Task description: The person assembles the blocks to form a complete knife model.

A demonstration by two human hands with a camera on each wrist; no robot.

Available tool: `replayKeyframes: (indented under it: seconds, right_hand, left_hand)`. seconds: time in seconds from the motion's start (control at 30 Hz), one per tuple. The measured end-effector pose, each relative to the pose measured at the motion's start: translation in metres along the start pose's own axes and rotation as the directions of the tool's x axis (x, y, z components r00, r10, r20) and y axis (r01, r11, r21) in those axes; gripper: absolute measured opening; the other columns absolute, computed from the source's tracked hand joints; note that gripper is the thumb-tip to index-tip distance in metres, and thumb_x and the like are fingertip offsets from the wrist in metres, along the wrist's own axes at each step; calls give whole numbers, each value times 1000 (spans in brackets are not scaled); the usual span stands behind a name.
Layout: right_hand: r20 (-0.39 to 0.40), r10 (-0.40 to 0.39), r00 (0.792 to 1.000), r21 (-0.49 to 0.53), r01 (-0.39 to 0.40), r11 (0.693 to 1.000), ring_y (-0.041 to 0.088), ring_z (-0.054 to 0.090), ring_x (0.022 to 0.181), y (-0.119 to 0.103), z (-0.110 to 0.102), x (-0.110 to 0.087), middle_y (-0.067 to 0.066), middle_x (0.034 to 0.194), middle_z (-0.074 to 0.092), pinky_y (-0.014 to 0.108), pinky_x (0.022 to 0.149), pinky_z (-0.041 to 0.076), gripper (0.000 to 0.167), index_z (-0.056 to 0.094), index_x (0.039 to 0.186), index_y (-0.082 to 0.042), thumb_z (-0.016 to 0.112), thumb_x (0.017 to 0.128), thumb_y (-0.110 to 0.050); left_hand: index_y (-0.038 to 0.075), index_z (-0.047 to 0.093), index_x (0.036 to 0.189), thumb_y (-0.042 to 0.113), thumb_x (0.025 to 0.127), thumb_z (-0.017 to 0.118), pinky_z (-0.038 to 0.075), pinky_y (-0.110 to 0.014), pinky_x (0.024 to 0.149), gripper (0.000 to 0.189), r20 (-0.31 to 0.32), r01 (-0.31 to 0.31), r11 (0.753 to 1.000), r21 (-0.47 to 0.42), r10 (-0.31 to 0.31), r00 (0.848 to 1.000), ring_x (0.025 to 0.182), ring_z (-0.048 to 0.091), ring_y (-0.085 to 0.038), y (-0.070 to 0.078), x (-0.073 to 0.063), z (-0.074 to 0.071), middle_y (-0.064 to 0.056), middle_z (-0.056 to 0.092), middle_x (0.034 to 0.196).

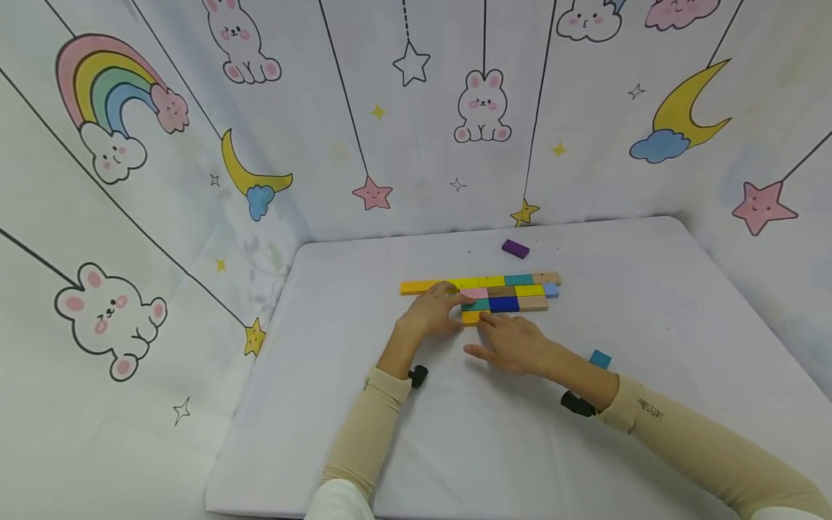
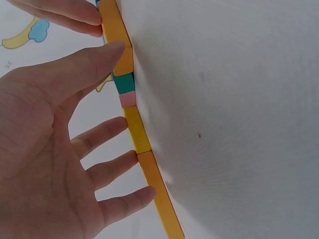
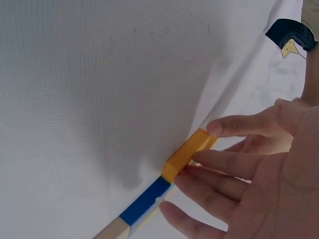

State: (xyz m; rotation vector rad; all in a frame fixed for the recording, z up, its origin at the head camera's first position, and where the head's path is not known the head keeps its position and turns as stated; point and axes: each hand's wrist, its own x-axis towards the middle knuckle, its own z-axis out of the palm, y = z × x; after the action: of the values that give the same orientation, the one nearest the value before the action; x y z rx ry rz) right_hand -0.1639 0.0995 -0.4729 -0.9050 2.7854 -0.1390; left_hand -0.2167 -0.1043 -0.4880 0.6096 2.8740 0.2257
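Observation:
Rows of coloured wooden blocks lie flat on a white-covered table. An orange block (image 1: 476, 318) forms the nearest row, against a teal block (image 1: 475, 305) and beside a dark blue block (image 1: 504, 304). My left hand (image 1: 430, 312) is at the left ends of the rows, its thumb touching the orange block (image 2: 115, 25). Its other fingers extend along the yellow block (image 2: 137, 129) and the long orange part (image 2: 162, 194) of the back row. My right hand (image 1: 516, 343) touches the orange block (image 3: 187, 152) with extended fingertips; its thumb stands apart.
Behind the rows lies a loose purple block (image 1: 516, 249). A blue block (image 1: 600, 359) is partly hidden by the right forearm. A light blue block (image 1: 551, 290) ends the second row on the right. Patterned cloth (image 1: 416, 144) hangs behind the table.

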Motion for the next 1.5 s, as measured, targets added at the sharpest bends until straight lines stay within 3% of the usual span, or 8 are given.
replayKeyframes:
  seconds: [0.27, 0.4, 0.63, 0.77, 0.9, 1.1, 1.3, 1.5]
  right_hand:
    - [-54, 8, 999, 45, -6, 999, 40, 52, 139, 21, -17, 4, 20, 154, 52, 59, 104, 52, 70, 60, 146, -6, 48, 105, -62]
    - [-68, 66, 995, 81, -60, 995, 44, 50, 141, 47, -33, 16, 22, 155, 51, 65, 104, 49, 71, 60, 146, -4, 45, 106, -61]
    - [-38, 162, 986, -15, -163, 987, 46, 56, 131, 102, -51, 42, 29, 142, 58, 64, 105, 49, 61, 59, 143, 3, 52, 108, -47]
    - [-39, 219, 975, 68, -216, 974, 48, 58, 126, 128, -50, 56, 32, 139, 58, 65, 104, 49, 65, 59, 138, 10, 48, 109, -48]
    - [-40, 201, 979, 108, -196, 975, 51, 49, 135, 146, -45, 69, 34, 149, 49, 68, 110, 42, 67, 54, 144, 8, 45, 110, -49]
    - [-46, 166, 985, 149, -158, 976, 50, 38, 145, 160, -38, 85, 33, 158, 39, 66, 118, 31, 71, 43, 153, 7, 44, 110, -50]
    - [-45, 152, 987, 181, -141, 973, 49, 42, 141, 164, -39, 101, 33, 157, 40, 64, 120, 31, 76, 38, 156, 7, 41, 110, -54]
    - [20, 161, 987, 167, -162, 973, 49, 39, 144, 164, -40, 109, 33, 160, 35, 64, 121, 28, 77, 35, 158, 6, 36, 111, -55]
  left_hand:
    - [42, 51, 153, 44, 102, 67, 36, -47, 122, 54, 13, -26, 999, 20, 26, 1000, 150, 36, -26, -2, 1, 1, -4, 40, 162]
    - [42, 51, 153, 44, 101, 68, 35, -48, 123, 55, 25, -11, 1000, -3, 11, 1000, 151, 34, -27, -3, 0, -1, -4, 38, 164]
    - [42, 51, 154, 42, 101, 68, 35, -49, 123, 55, 23, 2, 1000, -24, -1, 1000, 152, 33, -27, -1, -2, -4, -3, 36, 165]
    - [41, 51, 153, 41, 101, 68, 35, -49, 123, 55, 23, 1, 1000, -21, 0, 1000, 152, 33, -28, 0, -4, -6, -4, 36, 165]
    - [41, 52, 153, 40, 101, 68, 36, -48, 122, 54, 21, 1, 1000, -21, 0, 1000, 152, 34, -27, 1, -5, -6, -3, 37, 165]
    - [39, 52, 153, 39, 102, 68, 37, -48, 121, 54, 18, -19, 999, -32, 20, 1000, 150, 36, -27, 1, -5, -7, -5, 39, 163]
    - [40, 53, 153, 40, 101, 69, 37, -48, 122, 54, 15, -9, 1000, -19, 10, 1000, 151, 35, -28, 1, -6, -8, -4, 39, 163]
    - [41, 53, 153, 39, 101, 69, 36, -49, 122, 54, 26, 9, 999, -44, -8, 1000, 151, 34, -28, 1, -4, -6, -3, 36, 165]
